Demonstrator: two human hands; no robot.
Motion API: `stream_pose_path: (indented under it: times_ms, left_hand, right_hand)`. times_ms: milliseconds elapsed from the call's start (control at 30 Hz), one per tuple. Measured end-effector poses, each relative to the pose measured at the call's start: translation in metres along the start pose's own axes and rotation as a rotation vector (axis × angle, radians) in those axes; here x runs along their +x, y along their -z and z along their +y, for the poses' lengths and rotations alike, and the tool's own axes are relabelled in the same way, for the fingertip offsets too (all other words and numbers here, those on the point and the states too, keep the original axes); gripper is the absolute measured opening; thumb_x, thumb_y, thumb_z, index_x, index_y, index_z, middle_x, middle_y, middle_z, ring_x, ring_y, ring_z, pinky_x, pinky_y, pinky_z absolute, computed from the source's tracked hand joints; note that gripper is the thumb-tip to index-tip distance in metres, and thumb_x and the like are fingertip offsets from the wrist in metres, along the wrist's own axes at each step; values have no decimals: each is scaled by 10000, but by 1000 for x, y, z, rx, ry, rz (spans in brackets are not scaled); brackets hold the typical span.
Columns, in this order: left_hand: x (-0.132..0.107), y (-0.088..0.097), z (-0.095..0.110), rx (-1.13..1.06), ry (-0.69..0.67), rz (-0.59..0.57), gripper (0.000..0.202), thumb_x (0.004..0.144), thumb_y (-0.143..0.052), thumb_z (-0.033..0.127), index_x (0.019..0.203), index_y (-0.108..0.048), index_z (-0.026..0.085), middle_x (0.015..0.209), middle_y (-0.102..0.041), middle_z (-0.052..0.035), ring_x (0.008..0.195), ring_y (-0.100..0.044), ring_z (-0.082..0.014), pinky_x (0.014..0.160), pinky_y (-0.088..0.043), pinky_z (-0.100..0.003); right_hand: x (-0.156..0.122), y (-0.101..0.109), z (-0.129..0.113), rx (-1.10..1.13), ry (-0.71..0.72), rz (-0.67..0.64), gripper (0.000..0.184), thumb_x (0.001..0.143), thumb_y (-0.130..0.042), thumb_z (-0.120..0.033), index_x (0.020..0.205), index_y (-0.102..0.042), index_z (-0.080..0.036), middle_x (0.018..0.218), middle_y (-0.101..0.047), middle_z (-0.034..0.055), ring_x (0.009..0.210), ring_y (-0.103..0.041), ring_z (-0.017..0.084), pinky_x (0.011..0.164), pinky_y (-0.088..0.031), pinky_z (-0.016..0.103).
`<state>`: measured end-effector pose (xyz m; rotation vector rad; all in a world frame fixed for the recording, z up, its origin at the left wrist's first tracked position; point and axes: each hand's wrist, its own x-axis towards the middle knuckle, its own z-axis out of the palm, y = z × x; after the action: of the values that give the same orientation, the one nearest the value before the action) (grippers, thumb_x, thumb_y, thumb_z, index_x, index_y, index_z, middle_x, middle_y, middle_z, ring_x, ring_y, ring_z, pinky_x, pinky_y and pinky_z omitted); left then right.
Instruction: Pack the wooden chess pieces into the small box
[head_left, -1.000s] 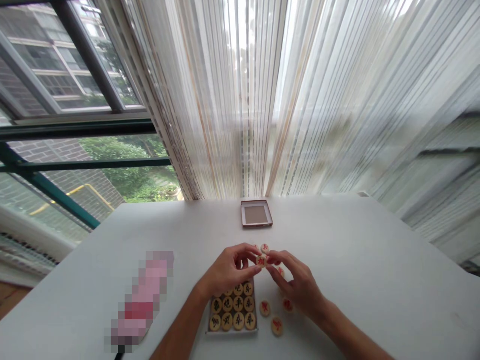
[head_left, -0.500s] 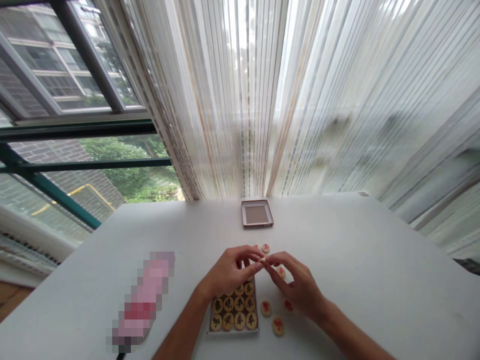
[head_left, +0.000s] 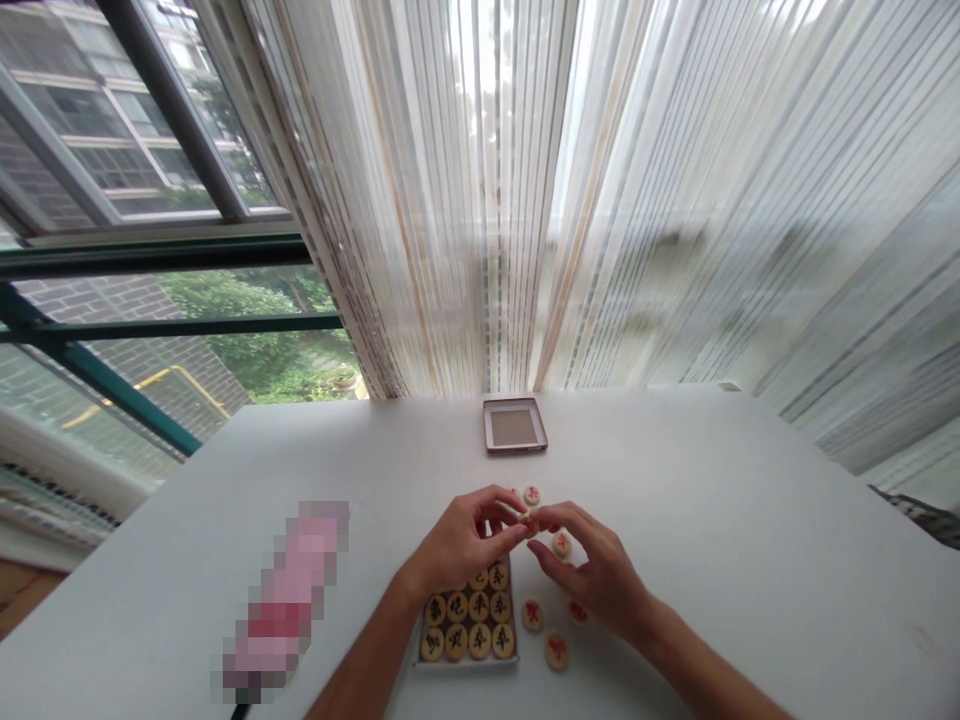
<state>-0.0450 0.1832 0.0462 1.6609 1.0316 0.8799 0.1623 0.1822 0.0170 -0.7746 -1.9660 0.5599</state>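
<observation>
My left hand (head_left: 465, 540) is over the far end of a small box (head_left: 466, 664) of round wooden Chinese chess pieces with black characters. Its thumb and fingertips pinch one chess piece (head_left: 529, 522) with red on its face. Facing it from the right, my right hand (head_left: 600, 570) has its thumb and forefinger apart. The forefinger tip is at the edge of the held piece, and whether it presses on it I cannot tell. Beneath and around my right hand lie loose red-marked pieces, one (head_left: 556, 650) near the box's near right corner. My left hand hides part of the box.
A shallow square box lid (head_left: 515, 428) lies at the back of the white table (head_left: 735, 500). To the left is a blurred-out pink object (head_left: 292, 590) with a dark cord. A striped curtain (head_left: 480, 200) and a window are behind the table.
My right thumb has come away from the chess piece and dropped lower. The piece has turned, showing more of its red marking, and stays in my left fingertips.
</observation>
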Motion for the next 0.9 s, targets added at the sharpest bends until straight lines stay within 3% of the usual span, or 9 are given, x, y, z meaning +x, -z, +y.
stream_pose_path:
  times_ms: [300,567,900]
  left_hand:
    - [0,0,3,27,-28,-8,305,866,-698,383,1093,-678,181,956,-756,-65,712,-613,-132,589,-398,-221]
    - [0,4,6,112,17,4,340,888,-664,399,1158,-731,202,924,-785,-56,606,-560,-124,573,-392,-238]
    - [1,0,0,4,-1,39,315,846,-711,396,1063,-686,169,957,-763,-72,690,-623,-140,583,-398,-228]
  right_hand:
    - [1,1,0,-47,-3,32,206,901,-643,-215,1107,-643,-224,957,-715,64,824,-681,192,748,-583,307]
    - [0,1,0,-58,-4,52,228,893,-631,-194,1119,-636,-220,948,-719,65,809,-679,192,745,-585,312]
    - [1,1,0,-47,-4,66,201,883,-650,-192,1081,-634,-221,932,-712,51,795,-674,178,735,-581,290]
